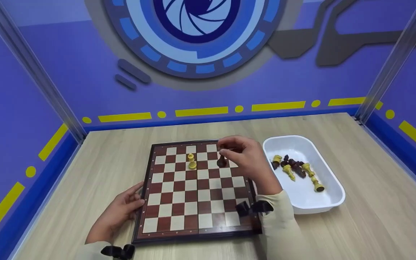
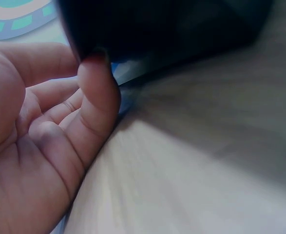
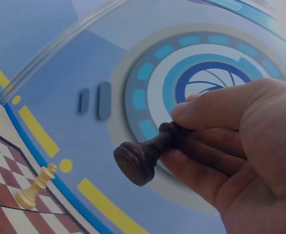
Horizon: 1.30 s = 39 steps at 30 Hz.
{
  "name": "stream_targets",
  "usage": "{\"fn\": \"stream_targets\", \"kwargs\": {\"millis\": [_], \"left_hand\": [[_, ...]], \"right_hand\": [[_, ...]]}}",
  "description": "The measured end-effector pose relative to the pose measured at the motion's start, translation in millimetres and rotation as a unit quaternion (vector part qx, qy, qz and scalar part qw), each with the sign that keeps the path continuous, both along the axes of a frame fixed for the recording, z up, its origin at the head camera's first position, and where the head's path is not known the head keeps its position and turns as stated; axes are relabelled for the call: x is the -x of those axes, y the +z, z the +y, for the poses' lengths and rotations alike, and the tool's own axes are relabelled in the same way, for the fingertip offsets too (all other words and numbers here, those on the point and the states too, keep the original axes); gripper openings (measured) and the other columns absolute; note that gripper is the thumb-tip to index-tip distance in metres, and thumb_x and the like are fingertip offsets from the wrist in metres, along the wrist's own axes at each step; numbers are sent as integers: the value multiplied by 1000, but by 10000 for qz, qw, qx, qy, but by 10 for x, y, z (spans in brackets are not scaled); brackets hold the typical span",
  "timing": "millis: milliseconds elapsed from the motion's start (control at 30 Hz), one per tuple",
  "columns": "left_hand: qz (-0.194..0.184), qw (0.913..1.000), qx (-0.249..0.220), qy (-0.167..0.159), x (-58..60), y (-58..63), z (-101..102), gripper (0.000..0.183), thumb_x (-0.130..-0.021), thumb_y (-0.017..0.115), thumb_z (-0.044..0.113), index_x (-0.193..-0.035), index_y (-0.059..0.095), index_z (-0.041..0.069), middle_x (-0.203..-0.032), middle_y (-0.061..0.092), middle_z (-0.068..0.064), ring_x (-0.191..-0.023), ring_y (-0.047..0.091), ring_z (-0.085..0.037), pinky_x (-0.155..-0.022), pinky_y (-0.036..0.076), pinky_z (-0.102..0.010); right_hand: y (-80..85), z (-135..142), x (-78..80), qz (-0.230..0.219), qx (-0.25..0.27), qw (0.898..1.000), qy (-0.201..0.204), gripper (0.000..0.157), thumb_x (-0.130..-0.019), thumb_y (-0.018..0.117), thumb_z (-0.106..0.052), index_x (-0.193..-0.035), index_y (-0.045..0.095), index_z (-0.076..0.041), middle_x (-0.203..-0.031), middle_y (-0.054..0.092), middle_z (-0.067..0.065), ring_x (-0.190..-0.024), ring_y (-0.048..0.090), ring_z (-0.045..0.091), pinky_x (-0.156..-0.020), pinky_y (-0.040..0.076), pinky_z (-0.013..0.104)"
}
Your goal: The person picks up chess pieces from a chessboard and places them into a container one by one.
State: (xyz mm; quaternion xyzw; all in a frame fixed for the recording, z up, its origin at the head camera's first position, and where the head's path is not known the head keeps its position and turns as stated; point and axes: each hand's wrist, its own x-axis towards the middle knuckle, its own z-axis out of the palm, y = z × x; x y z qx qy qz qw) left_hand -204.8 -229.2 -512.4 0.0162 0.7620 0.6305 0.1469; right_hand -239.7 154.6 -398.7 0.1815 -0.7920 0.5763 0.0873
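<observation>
The chessboard (image 1: pixel 179 186), brown and cream with a dark rim, lies on the table. At its left edge my left hand (image 1: pixel 121 209) grips the rim; in the left wrist view the fingers (image 2: pixel 96 87) pinch the dark underside corner. Over the board's far right part, my right hand (image 1: pixel 247 159) holds a dark brown chess piece (image 3: pixel 143 156) by its upper end. Its base faces down and away from the palm, and its head is hidden by the fingers. A pale yellow king (image 1: pixel 192 161) stands upright on the board's far half, left of the held piece.
A white plastic tray (image 1: pixel 332 180) sits to the right of the board. Several dark and yellow chess pieces (image 1: pixel 296 168) lie jumbled in it. Blue-purple printed walls (image 1: pixel 67 72) enclose the wooden table (image 1: pixel 107 159) at the back and both sides.
</observation>
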Motion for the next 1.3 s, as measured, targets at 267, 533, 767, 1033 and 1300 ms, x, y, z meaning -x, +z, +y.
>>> {"fn": "stream_targets", "kwargs": {"millis": [267, 533, 767, 1033, 1300], "left_hand": [[-23, 10000, 9, 75, 2, -7, 2, 68, -94, 58, 4, -153, 26, 7, -93, 50, -1, -66, 56, -7, -50, 49, -23], [-22, 10000, 12, 67, 6, -19, 0, 67, -94, 58, 4, -153, 26, 7, -93, 50, 0, -65, 53, -6, -50, 47, -22], [-34, 10000, -77, -27, 12, -25, -8, 69, -94, 58, 5, -154, 24, 7, -93, 53, -1, -66, 56, -7, -51, 49, -22], [-77, 9999, -48, -55, -3, -13, -8, 70, -94, 58, 6, -155, 22, 8, -94, 57, -2, -65, 57, -8, -50, 49, -23], [-26, 9999, -100, -116, -4, -1, -12, 70, -95, 58, 7, -155, 22, 7, -94, 55, 0, -63, 54, -5, -49, 47, -22]], "right_hand": [[16, 120, -1, -13, 288, 9996, 61, 22, -89, 70, -10, -111, 71, -10, -101, 70, 14, -84, 69, 19, -78, 56, 29], [45, 227, -10, -27, 540, 9985, -68, 22, -88, 69, -6, -110, 71, -6, -102, 70, 17, -84, 68, 19, -75, 56, 27], [62, 314, -2, -53, 551, 9979, -338, 23, -87, 70, -5, -110, 71, -5, -105, 69, 17, -90, 67, 15, -82, 55, 25], [59, 410, -2, -39, 762, 9961, -448, 22, -88, 69, -3, -109, 70, -1, -101, 69, 18, -85, 67, 16, -81, 55, 26], [40, 485, 23, 16, 608, 9958, -688, 23, -87, 70, -6, -109, 71, -2, -105, 69, 16, -93, 65, 12, -82, 53, 21]]}}
